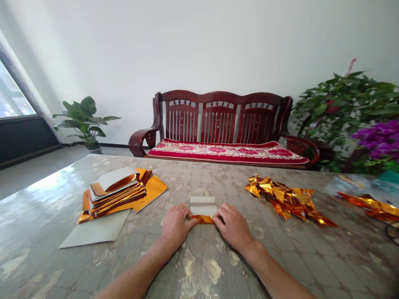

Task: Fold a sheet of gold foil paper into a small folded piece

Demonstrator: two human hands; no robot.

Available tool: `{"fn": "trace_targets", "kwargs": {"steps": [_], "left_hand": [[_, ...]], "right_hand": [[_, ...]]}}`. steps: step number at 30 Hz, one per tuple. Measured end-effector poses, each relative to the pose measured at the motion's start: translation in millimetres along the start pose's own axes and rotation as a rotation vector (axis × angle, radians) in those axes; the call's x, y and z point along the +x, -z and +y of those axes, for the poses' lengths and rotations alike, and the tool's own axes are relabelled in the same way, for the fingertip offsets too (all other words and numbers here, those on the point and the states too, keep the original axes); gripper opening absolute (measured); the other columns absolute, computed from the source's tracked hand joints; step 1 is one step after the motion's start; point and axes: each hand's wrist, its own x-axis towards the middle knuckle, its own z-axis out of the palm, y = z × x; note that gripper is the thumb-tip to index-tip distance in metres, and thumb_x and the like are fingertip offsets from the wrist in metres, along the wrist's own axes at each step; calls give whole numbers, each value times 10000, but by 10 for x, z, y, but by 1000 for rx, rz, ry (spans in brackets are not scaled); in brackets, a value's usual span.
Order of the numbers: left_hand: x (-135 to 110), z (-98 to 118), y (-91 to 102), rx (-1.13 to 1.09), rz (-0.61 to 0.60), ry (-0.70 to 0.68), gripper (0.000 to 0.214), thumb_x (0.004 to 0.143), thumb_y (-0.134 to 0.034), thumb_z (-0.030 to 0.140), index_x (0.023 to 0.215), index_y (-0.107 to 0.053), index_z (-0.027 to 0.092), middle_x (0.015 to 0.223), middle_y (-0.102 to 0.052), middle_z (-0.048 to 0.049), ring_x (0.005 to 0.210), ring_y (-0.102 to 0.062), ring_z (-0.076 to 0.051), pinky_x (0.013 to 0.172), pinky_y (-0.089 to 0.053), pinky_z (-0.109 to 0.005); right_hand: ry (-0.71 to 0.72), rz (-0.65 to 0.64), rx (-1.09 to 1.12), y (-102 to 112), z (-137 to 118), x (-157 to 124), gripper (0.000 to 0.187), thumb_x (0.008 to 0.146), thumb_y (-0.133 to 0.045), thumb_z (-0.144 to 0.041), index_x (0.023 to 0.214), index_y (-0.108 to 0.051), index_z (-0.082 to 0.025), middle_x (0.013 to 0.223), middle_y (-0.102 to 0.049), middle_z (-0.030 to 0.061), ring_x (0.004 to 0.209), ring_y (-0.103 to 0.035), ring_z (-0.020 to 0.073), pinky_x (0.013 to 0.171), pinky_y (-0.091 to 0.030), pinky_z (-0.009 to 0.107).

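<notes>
In the middle of the table lies a small sheet of gold foil paper point(203, 208), its white side up and a crease across its far part. The near edge is folded over and shows gold. My left hand point(177, 222) grips the left end of that fold between thumb and fingers. At the right end, my right hand point(232, 224) pinches the same fold. To the left is a loose stack of gold foil paper sheets point(121, 199), with a pale sheet point(95, 230) under it. A pile of folded gold foil pieces point(280, 197) sits to the right.
The table point(202, 265) has a glossy floral cover. More folded foil point(374, 207) and a clear plastic bag point(349, 182) lie at the far right. Beyond the table stand a dark wooden bench point(220, 120), a potted plant point(87, 120) and purple flowers point(378, 139).
</notes>
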Motion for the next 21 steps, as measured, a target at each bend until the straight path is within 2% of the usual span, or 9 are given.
{"fn": "trace_targets", "kwargs": {"steps": [6,13,21], "left_hand": [[-24,-4,22,-21,-5,5,99,783,-712,286,730,-673,211,844,-645,0,868,-568,-176,744,-351,-258],[-24,38,29,-20,-2,21,298,917,-553,373,704,-683,209,835,-644,-9,831,-566,-164,738,-347,-261],[-29,41,37,32,-19,-7,259,879,-606,339,675,-644,185,894,-638,-25,879,-568,-176,794,-367,-275]], "right_hand": [[12,-4,-3,2,-6,1,144,897,-626,-247,764,-585,-212,864,-595,13,888,-541,187,745,-367,284],[21,6,-5,3,-13,-15,135,892,-616,-218,760,-588,-212,858,-599,14,874,-536,182,737,-362,279],[-13,-19,-38,9,-33,-16,132,890,-619,-223,763,-588,-208,868,-598,15,877,-535,183,744,-358,280]]}}
